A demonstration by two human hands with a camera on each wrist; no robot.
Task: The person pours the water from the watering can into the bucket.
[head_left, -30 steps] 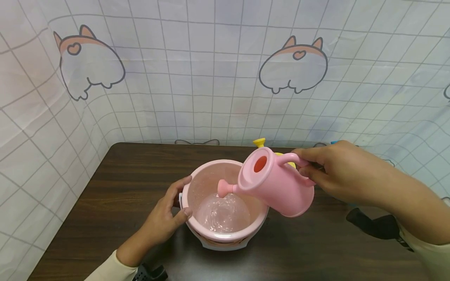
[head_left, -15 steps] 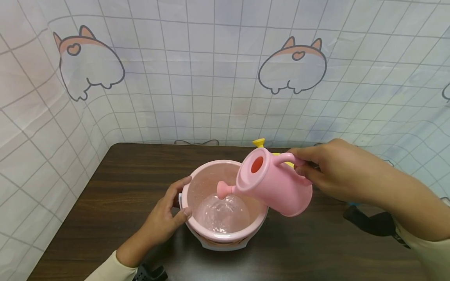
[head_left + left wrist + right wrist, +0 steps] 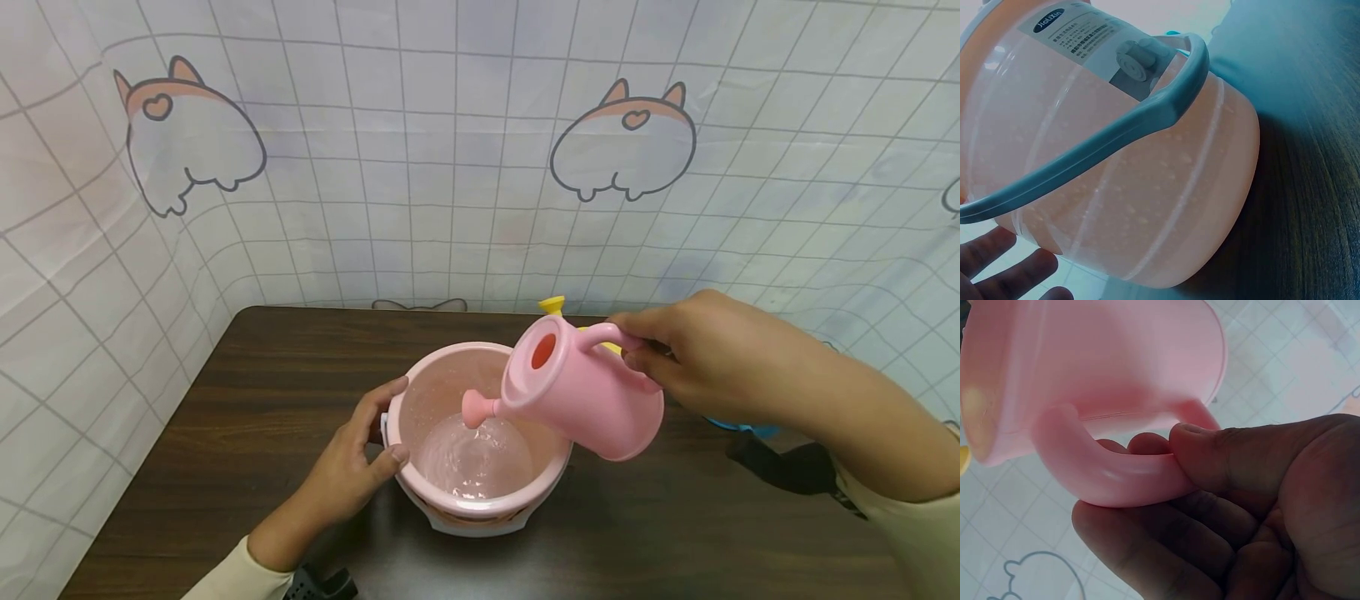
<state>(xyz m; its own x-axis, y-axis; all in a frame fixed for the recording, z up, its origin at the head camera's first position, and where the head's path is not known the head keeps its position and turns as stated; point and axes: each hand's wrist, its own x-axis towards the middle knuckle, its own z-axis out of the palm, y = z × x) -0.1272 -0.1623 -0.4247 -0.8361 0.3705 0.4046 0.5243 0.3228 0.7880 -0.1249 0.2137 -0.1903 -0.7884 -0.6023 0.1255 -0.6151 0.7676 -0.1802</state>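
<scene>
A pink bucket (image 3: 480, 505) with rippling water (image 3: 472, 458) inside stands on the dark wooden table. My left hand (image 3: 347, 462) rests against its left side, thumb and fingers spread and touching the rim. In the left wrist view its fingers (image 3: 1019, 272) lie loosely extended beside the wall, near the grey carrying handle (image 3: 1079, 162). My right hand (image 3: 712, 358) grips the handle of a pink watering can (image 3: 588, 396), thumb and fingers closed around it in the right wrist view. The can is tilted left, its spout rose (image 3: 476, 408) over the bucket's opening. I cannot make out a stream.
Behind the pink can a yellow object with a flared yellow top (image 3: 552, 305) is mostly hidden. A blue curved object (image 3: 761, 431) shows partly under my right wrist. A grid-patterned cloth (image 3: 480, 183) with cartoon animals hangs behind the table.
My right hand and the watering can have shifted slightly left, with the can tipped a little further. The water's ripples differ. My left hand and the bucket stay put.
</scene>
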